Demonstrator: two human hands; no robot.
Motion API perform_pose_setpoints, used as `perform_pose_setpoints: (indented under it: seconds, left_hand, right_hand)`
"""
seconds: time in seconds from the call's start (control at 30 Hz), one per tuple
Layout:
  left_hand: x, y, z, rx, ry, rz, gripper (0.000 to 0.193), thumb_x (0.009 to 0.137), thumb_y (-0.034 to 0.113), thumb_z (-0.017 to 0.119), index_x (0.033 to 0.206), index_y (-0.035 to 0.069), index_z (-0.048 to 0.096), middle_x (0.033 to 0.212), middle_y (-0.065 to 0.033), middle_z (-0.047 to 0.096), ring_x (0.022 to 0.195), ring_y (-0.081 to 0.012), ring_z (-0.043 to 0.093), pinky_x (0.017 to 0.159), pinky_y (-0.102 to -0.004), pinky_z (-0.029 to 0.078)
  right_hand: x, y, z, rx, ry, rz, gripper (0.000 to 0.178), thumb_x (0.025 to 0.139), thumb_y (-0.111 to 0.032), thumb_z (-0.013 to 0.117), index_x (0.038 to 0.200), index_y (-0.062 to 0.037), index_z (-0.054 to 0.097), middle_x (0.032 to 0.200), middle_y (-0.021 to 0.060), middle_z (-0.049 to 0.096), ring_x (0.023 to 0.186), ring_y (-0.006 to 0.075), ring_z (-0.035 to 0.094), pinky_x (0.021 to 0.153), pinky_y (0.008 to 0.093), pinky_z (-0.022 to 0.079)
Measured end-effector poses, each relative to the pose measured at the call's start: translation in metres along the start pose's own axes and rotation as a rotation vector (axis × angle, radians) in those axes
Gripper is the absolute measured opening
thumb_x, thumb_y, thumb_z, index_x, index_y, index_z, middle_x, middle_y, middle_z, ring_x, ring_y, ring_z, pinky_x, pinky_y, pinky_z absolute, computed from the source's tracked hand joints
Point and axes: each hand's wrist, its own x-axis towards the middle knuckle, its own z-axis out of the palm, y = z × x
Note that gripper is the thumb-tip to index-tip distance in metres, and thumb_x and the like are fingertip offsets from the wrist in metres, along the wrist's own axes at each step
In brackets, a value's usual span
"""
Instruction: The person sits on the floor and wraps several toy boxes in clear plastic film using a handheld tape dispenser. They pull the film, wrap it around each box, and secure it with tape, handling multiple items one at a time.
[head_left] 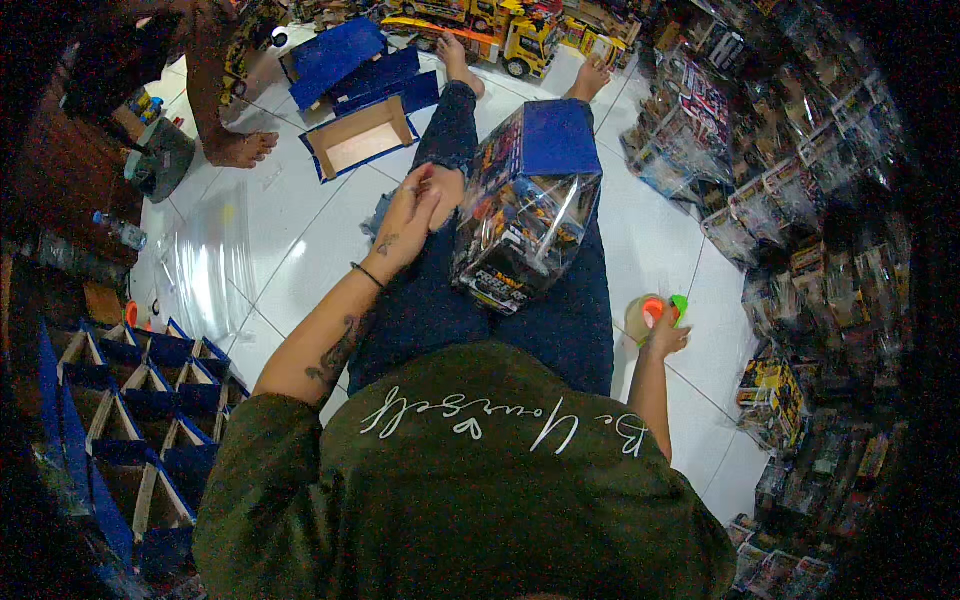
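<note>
A boxed toy truck (525,210) with a blue cardboard end and clear plastic around it lies across my thighs. My left hand (415,205) rests on my left knee beside it, fingers stretched out and holding nothing. Out to the right, low by the floor, my right hand (667,335) has its fingers around a tape dispenser (679,308) with a bright green part. The tape roll in it shows an orange core (653,309). Part of the dispenser is hidden by the fingers.
Blue cardboard trays (360,140) lie ahead on the tiles, below yellow toy trucks (530,45). Clear plastic sheets (208,255) and stacked blue cartons (140,390) are at left. Another person's foot (240,149) stands at upper left. Wrapped toy boxes (800,190) line the right.
</note>
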Motion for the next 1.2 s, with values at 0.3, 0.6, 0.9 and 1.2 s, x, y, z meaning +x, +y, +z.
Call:
perform_pose_setpoints:
  seconds: [0.3,0.6,0.9,1.2]
  left_hand:
    - [0.083,-0.053,0.1,0.119,-0.256,-0.161,0.068,0.093,0.052,0.031,0.132,-0.002,0.041,0.136,-0.0235,0.042,0.126,-0.0366,0.04,0.105,-0.0372,0.03]
    - [0.105,-0.108,0.105,-0.088,-0.284,-0.353,0.084,0.084,0.067,0.039,0.133,-0.001,0.042,0.134,-0.0228,0.045,0.124,-0.0361,0.043,0.102,-0.0387,0.034]
    - [0.091,-0.012,0.091,0.112,-0.115,-0.188,0.089,0.077,0.061,0.058,0.135,-0.004,0.037,0.133,-0.0294,0.039,0.124,-0.0419,0.039,0.104,-0.043,0.032]
    - [0.12,0.094,-0.053,0.166,-0.079,0.091,0.059,0.085,0.032,0.063,0.13,0.0,0.043,0.126,-0.0201,0.049,0.116,-0.0297,0.047,0.098,-0.0357,0.037]
  right_hand:
    - [-0.075,-0.178,0.137,0.433,-1.158,0.288,0.065,0.087,-0.06,0.045,0.12,-0.0046,0.054,0.11,0.0132,0.061,0.097,0.0235,0.058,0.087,0.0369,0.045]
    - [-0.119,-0.227,0.133,0.647,-1.279,0.356,0.07,0.079,-0.065,0.052,0.124,-0.0115,0.054,0.119,0.0076,0.058,0.102,0.0249,0.057,0.089,0.0408,0.044]
    - [-0.106,-0.235,0.122,0.792,-1.289,0.224,0.069,0.08,-0.064,0.051,0.122,-0.0086,0.053,0.113,0.0081,0.061,0.099,0.0249,0.059,0.089,0.0409,0.046]
    - [-0.171,-0.312,0.13,1.071,-1.738,0.278,0.042,0.082,-0.042,0.056,0.105,-0.0067,0.057,0.091,0.0083,0.064,0.077,0.0205,0.063,0.076,0.0341,0.052]
